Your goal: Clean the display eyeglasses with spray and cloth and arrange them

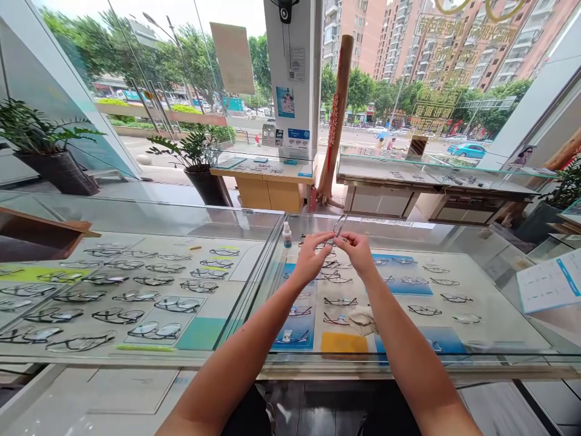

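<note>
Over the glass counter, my left hand (pixel 312 257) and my right hand (pixel 356 251) meet around a pair of glasses (pixel 340 225). Its thin temples point up and away from me, while the fingers cover much of the frame. Both hands are closed, with thumbs and fingertips pinching the glasses from either side. A small white spray bottle (pixel 287 235) stands upright on the glass, left of my left hand. Nearer to me lie a crumpled beige cloth (pixel 362 320) and a flat orange-yellow cloth (pixel 344 343); whether the latter is on or under the glass I cannot tell.
Beneath the glass counter top (pixel 494 290), several eyeglasses (pixel 425 310) sit in rows, with more in the left case (pixel 118 315). A wooden tray-like object (pixel 40 233) is at far left, and a white-and-blue sheet (pixel 551 280) at right. An open drawer (pixel 113 393) juts out below left.
</note>
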{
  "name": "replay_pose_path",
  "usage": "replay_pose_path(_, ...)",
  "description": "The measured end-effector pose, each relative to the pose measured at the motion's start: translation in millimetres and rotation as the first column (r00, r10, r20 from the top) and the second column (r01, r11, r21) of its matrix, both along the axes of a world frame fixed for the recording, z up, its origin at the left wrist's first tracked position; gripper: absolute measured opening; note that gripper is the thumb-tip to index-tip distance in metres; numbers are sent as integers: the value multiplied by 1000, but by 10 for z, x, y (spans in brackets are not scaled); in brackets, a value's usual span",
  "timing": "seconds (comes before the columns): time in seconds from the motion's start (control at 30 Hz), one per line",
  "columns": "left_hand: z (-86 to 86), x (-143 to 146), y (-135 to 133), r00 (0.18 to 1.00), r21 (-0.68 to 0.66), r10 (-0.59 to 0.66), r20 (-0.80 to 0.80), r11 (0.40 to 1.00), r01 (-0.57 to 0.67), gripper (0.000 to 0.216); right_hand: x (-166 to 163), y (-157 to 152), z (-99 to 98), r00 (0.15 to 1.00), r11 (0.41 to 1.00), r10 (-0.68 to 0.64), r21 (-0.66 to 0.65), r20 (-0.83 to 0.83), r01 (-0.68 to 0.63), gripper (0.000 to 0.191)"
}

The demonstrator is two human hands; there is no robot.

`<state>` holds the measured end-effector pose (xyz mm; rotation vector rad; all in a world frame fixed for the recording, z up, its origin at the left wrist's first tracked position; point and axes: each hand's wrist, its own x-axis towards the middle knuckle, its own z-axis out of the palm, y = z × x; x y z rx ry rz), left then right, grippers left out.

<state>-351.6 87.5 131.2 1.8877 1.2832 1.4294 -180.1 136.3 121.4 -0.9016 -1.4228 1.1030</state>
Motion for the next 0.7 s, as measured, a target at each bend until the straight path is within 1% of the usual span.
replay_pose_path(0.1, -31, -32, 27, 999, -15, 22, 35, 1000, -22, 32, 37, 33, -20, 1000, 1000, 14, 11, -3, -14, 48)
replay_pose_path(0.23, -81, -113, 107, 991, -57, 58, 124, 997, -52, 30, 94, 49, -4, 995, 997, 74, 22, 65, -76, 47)
replay_pose_path(0.3, -114, -145, 158, 990, -78, 45, 134, 996, -34, 31, 107, 42, 19, 990, 994, 105, 22, 93, -107, 50)
replay_pose_path(0.4, -162, -166, 224, 986, -94, -8, 168, 995, 24, 34, 109, 28, 46, 985, 991, 125, 24, 118, -129, 53)
replay_pose_path(0.57, -203, -169, 271, 974, -144, -31, 226, 988, 64, 38, 105, 25, 48, 982, 989, 143, 18, 125, -147, 50)
replay_pose_path(0.7, -226, -171, 288, 964, -142, -67, 259, 984, 106, 37, 104, 29, 46, 979, 987, 158, 2, 128, -160, 51)
